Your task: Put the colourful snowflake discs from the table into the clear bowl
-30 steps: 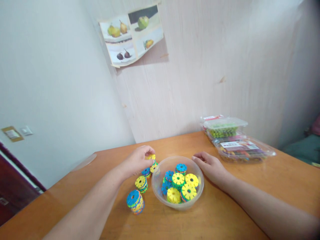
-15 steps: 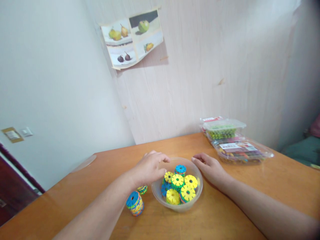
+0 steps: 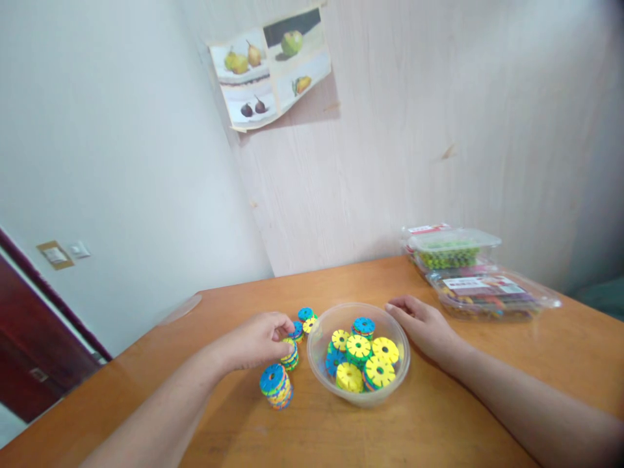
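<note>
Left hand [image 3: 258,339] arches over the yellow-topped stack [image 3: 291,361]; whether it grips cannot be told. Right hand [image 3: 425,326], relaxed and unloaded, meets the bowl [image 3: 318,348] at far right, apparently steadying it.

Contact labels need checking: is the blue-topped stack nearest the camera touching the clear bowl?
Apart. The head view shows a strip of tabletop between the nearest blue-topped stack and the clear bowl.

The left hand [image 3: 263,338] partly covers a disc stack [image 3: 291,361]; grip cannot be determined. The left forearm [image 3: 160,400] and right forearm [image 3: 531,393] are cropped by frame edges. Box label [image 3: 480,285] print is illegible.
</note>
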The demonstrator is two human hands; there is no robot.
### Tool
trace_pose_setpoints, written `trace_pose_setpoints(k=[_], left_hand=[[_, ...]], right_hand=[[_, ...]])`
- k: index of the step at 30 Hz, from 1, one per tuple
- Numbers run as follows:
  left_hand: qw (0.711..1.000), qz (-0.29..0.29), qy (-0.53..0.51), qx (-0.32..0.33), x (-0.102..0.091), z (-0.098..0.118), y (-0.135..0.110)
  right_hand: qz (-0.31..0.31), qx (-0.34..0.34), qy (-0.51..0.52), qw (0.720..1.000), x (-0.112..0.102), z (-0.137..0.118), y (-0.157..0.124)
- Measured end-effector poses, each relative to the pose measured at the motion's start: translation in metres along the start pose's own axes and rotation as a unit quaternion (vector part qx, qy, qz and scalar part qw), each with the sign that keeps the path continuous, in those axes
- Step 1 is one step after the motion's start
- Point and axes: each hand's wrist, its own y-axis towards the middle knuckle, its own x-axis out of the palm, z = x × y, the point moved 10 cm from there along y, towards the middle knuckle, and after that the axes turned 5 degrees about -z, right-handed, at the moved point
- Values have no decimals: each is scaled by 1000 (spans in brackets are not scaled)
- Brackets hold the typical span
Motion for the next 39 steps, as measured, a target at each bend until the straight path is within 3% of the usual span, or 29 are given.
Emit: trace_pose_setpoints(k=[11, 15, 18, 22, 26, 29, 32, 39], left_hand=[[1000, 5, 25, -15, 8, -15, 9], [1000, 7, 15, -10, 1, -12, 8], [998, 44, 28, 16, -13, 3, 5], [989, 101, 53, 92, -26, 47, 0], [975, 90, 111, 171, -12, 102, -1], [963, 58, 178, 194, 4, 129, 2], [952, 29, 231, 200, 18, 138, 6], [949, -33, 267, 166, 34, 126, 11]], right_hand=[[-2, 2, -12, 1000, -2, -1, -1], [2, 0, -11, 1000, -1, 1, 0], [4, -1, -15, 1000, -1, 1, 0], [5, -1, -22, 1000, -1, -2, 0], [3, -2, -24, 1000, -1, -4, 0], [4, -1, -23, 1000, -2, -3, 0], [8, -3, -18, 1000, -2, -3, 0], [10, -11, -7, 1000, -2, -7, -2]])
